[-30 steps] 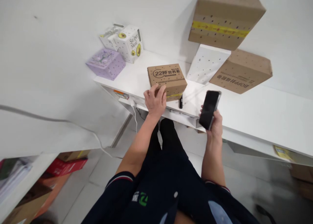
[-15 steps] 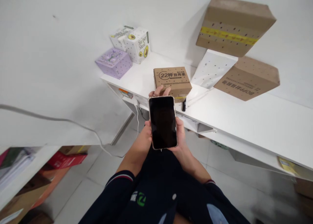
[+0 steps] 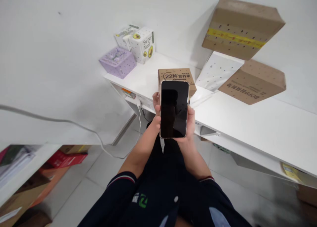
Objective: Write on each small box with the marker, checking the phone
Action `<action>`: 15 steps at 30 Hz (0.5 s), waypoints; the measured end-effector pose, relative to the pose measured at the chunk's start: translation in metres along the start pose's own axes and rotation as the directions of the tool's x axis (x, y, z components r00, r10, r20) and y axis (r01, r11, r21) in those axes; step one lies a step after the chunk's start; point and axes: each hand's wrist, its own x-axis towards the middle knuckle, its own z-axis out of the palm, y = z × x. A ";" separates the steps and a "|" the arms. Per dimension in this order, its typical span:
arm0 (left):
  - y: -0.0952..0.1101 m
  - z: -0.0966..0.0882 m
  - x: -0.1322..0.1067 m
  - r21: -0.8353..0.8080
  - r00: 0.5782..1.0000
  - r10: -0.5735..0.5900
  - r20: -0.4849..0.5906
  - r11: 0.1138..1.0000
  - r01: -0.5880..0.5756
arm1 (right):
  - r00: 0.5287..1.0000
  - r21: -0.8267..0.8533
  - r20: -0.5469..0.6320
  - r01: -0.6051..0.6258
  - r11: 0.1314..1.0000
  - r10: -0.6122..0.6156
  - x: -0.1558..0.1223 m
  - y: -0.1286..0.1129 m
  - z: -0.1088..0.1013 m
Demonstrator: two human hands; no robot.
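A smartphone (image 3: 174,109) with a dark screen and a clear case stands upright in the middle of the head view, held between both hands. My left hand (image 3: 157,112) grips its left edge, the fingers partly hidden behind it. On the right edge and lower corner, my right hand (image 3: 190,124) is closed round the phone. Just behind the phone, a brown carton (image 3: 177,74) with printed Chinese characters rests on the white desk (image 3: 267,123); the phone covers its front part.
A purple box (image 3: 119,63) and white avocado-print boxes (image 3: 143,45) stand at the desk's left end. On the right are large brown cartons (image 3: 241,30) and a white box (image 3: 218,70). A pale cable (image 3: 74,124) crosses the left side, above shelves with a red box (image 3: 66,159).
Both hands have raised the phone and shifted it slightly right, so it now covers more of the brown carton. The left fingers have moved away from the carton's front onto the phone's side.
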 end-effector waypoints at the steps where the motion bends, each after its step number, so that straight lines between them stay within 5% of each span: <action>1: -0.005 0.004 0.003 0.133 0.998 0.070 0.010 0.989 -0.070 | 1.000 0.001 -0.004 0.012 1.000 -0.012 0.001 -0.002 0.000; 3: -0.014 0.004 0.012 0.349 0.984 0.174 0.038 0.920 -0.176 | 1.000 -0.005 -0.005 0.028 1.000 -0.028 0.002 -0.004 -0.001; 7: -0.019 -0.019 0.036 0.741 0.936 0.257 0.243 0.574 -0.350 | 0.999 -0.036 -0.023 0.040 0.999 -0.041 0.003 -0.005 -0.003; 11: -0.014 -0.050 0.061 0.839 0.865 0.213 0.455 0.224 -0.497 | 0.997 -0.078 -0.050 0.052 0.996 -0.056 0.003 -0.004 -0.004; 15: -0.012 -0.063 0.071 0.816 0.815 0.206 0.541 0.107 -0.569 | 0.998 -0.082 -0.023 0.058 0.995 -0.060 0.005 -0.003 -0.006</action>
